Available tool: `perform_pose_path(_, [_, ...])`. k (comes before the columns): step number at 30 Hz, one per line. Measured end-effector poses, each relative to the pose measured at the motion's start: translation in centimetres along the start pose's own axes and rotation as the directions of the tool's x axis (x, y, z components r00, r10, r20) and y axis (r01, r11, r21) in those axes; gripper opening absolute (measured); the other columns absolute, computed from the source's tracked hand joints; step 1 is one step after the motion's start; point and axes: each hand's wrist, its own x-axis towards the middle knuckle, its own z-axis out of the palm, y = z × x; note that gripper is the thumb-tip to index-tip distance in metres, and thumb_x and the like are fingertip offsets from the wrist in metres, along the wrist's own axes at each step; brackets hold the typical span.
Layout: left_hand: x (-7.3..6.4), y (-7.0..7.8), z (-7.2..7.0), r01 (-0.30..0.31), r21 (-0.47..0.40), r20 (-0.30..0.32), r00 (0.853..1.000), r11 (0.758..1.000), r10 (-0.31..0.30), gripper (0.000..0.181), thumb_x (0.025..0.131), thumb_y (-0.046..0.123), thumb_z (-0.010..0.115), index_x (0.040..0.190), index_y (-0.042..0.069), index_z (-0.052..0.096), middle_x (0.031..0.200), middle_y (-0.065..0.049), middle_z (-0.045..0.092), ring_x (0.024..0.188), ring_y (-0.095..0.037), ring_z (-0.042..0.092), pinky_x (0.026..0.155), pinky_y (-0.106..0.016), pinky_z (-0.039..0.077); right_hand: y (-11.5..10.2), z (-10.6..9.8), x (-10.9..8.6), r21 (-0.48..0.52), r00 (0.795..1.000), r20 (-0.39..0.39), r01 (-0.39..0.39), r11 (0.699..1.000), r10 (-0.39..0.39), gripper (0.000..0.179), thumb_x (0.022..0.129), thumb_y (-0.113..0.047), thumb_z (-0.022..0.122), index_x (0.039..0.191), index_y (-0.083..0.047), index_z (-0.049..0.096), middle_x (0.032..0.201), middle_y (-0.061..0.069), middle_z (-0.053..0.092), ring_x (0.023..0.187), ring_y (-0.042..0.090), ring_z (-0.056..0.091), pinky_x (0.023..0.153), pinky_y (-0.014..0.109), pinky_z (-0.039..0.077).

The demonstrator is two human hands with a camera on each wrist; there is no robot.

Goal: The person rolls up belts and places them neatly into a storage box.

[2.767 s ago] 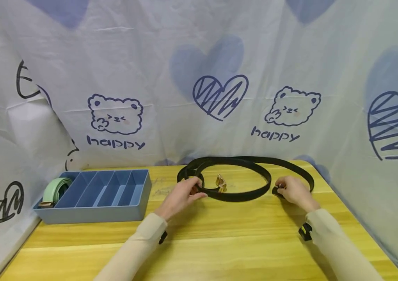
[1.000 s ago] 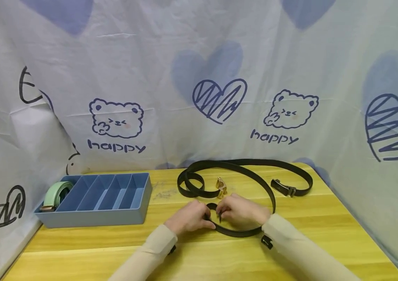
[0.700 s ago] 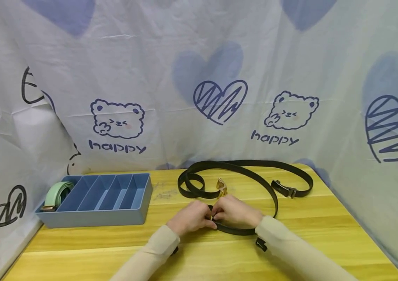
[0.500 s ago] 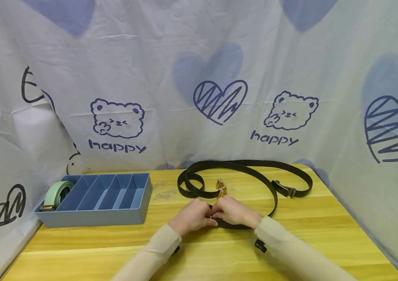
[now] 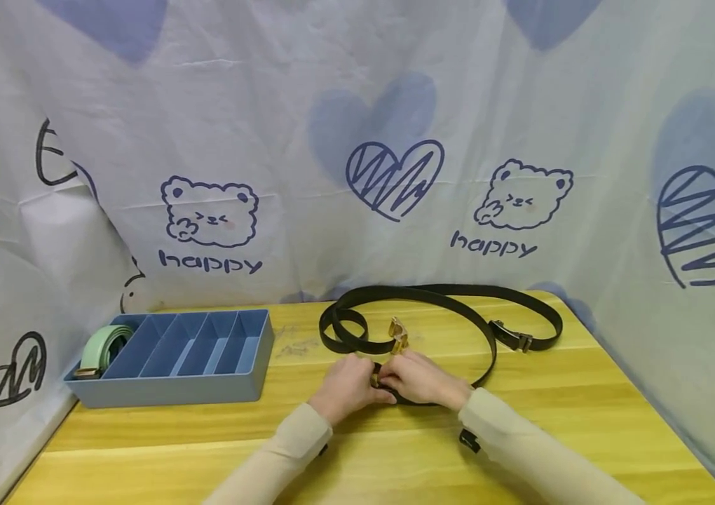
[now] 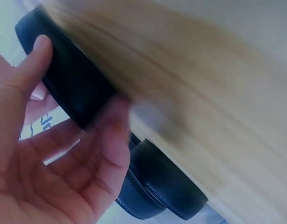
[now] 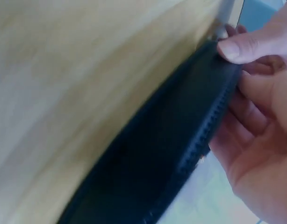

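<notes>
In front of the gold buckle [image 5: 398, 335], my left hand [image 5: 346, 387] and right hand [image 5: 422, 379] meet over a stretch of black belt [image 5: 486, 330]. The left wrist view has the left thumb on one face of the curved strap [image 6: 73, 70] and fingertips at its lower part. In the right wrist view, the right thumb and fingers pinch the strap [image 7: 176, 121], which stands on edge. The fingers mostly hide the small coil between them in the head view. A dark buckle [image 5: 510, 337] lies to the right, on a black strap curving along the back.
A blue divided tray [image 5: 165, 393] stands at the left, with a rolled green belt [image 5: 101, 348] in its leftmost compartment. Another black loop [image 5: 335, 333] lies behind the left hand. A printed cloth [image 5: 307, 210] hangs at the wooden table's [image 5: 357, 463] back edge.
From the dark buckle, my right hand has moved left and nearer; my left hand has come nearer too. Both now hold the strap together, and its front stretch has drawn in towards them.
</notes>
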Motion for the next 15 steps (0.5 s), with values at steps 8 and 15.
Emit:
perform_pose_path(8, [0.7, -0.5, -0.5, 0.009, -0.148, 0.121, 0.993, 0.989, 0.009, 0.038, 0.079, 0.046, 0.085, 0.069, 0.014, 0.066, 0.050, 0.009, 0.043, 0.044, -0.006, 0.038, 0.046, -0.020, 0.033, 0.3, -1.2, -0.6, 0.134, 0.983, 0.181, -0.023, 0.991, -0.002, 0.021, 0.092, -0.015, 0.073, 0.112, -0.018, 0.076, 0.102, -0.005, 0.077, 0.090, 0.002, 0.069, 0.083, 0.024, 0.056])
perform_pose_path(15, [0.8, -1.2, -2.1, 0.112, -0.279, 0.316, 0.949, 0.954, -0.019, 0.015, 0.089, 0.025, 0.073, 0.079, 0.014, 0.071, 0.052, 0.007, 0.041, 0.047, -0.010, 0.033, 0.049, -0.024, 0.029, 0.4, -0.8, -0.6, 0.125, 0.987, 0.153, 0.021, 0.992, -0.040, 0.027, 0.091, -0.007, 0.074, 0.117, -0.013, 0.075, 0.107, 0.000, 0.077, 0.089, 0.005, 0.070, 0.079, 0.020, 0.055])
